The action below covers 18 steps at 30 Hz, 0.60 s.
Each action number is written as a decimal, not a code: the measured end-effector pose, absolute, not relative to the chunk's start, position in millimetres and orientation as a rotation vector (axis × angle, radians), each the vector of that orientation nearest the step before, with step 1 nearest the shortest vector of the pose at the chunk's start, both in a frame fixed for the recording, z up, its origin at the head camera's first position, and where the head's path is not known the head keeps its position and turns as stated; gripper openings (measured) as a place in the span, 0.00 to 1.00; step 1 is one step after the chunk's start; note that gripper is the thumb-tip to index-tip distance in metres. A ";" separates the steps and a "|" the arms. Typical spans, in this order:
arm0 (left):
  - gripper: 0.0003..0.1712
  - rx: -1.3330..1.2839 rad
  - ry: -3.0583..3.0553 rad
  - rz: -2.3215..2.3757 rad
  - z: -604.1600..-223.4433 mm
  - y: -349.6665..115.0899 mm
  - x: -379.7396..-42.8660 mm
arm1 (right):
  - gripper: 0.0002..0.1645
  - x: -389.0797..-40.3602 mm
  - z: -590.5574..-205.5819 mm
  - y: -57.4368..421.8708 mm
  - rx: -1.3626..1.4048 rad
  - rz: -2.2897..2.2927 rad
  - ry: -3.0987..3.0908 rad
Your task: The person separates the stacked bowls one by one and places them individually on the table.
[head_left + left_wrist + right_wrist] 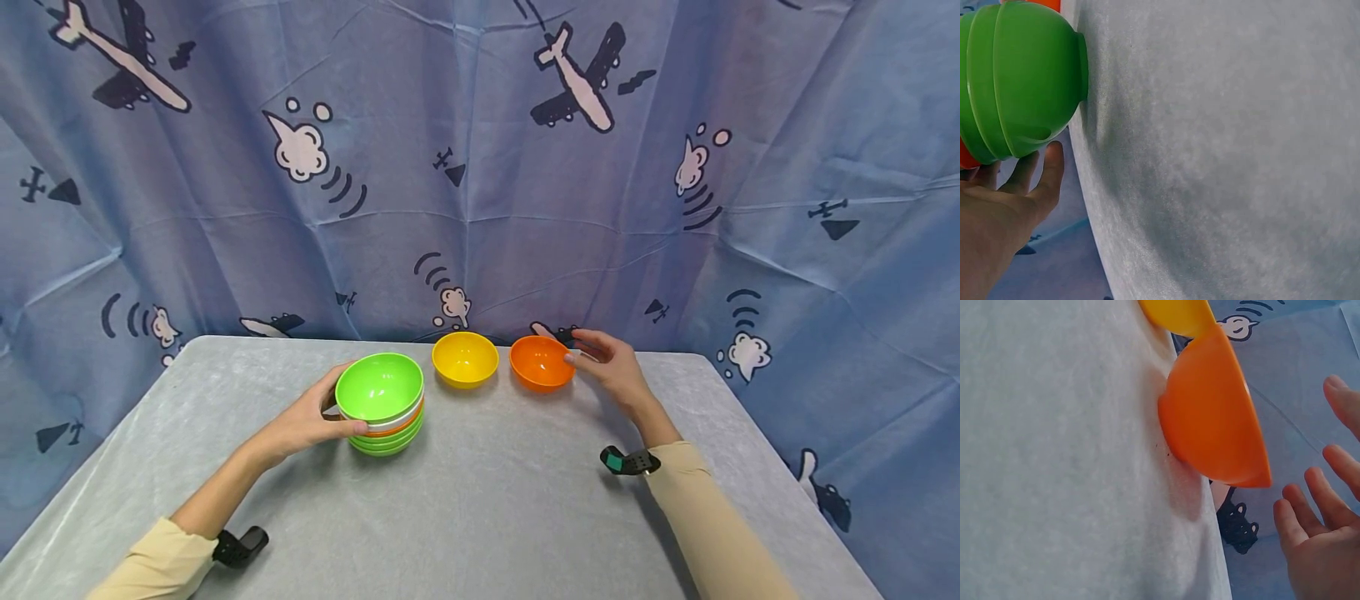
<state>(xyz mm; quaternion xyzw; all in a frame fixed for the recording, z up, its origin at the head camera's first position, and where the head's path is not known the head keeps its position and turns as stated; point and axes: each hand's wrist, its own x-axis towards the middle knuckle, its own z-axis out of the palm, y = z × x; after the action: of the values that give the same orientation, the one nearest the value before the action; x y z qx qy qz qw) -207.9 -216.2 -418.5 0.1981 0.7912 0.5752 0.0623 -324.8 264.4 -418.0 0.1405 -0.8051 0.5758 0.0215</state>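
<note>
My left hand [327, 410] grips the left side of a stack of bowls, thumb in front and fingers round the back. A green bowl [380, 388] tops the stack, with white, orange and more green rims beneath it. In the left wrist view the lowest green bowl [1041, 75] has its foot close against the table. An orange bowl [542, 364] stands upright near the far edge. Just beside its right rim is my right hand [611, 367], fingers spread and holding nothing; in the right wrist view the fingers [1319, 500] are apart from the orange bowl [1216, 412].
A yellow bowl [465, 361] stands between the stack and the orange bowl, near the table's back edge. The table [480, 500] is covered with a pale grey cloth. Behind it hangs a blue curtain [465, 167] printed with airplanes.
</note>
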 end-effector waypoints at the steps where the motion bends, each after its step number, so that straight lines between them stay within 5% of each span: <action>1: 0.51 0.593 2.392 1.739 -418.4 -216.3 -207.6 | 0.34 -324.4 -417.1 263.7 0.441 1.780 -2.487; 18: 0.51 0.569 2.381 1.732 -419.6 -216.3 -208.6 | 0.28 -317.3 -399.8 247.2 0.526 1.780 -2.329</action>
<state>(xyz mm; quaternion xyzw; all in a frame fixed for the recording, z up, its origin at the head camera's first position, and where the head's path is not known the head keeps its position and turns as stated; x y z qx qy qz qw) -208.6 -216.3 -419.6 0.1892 0.7921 0.5760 0.0714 -317.3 247.2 -399.8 0.1760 -0.7793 0.5958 0.0816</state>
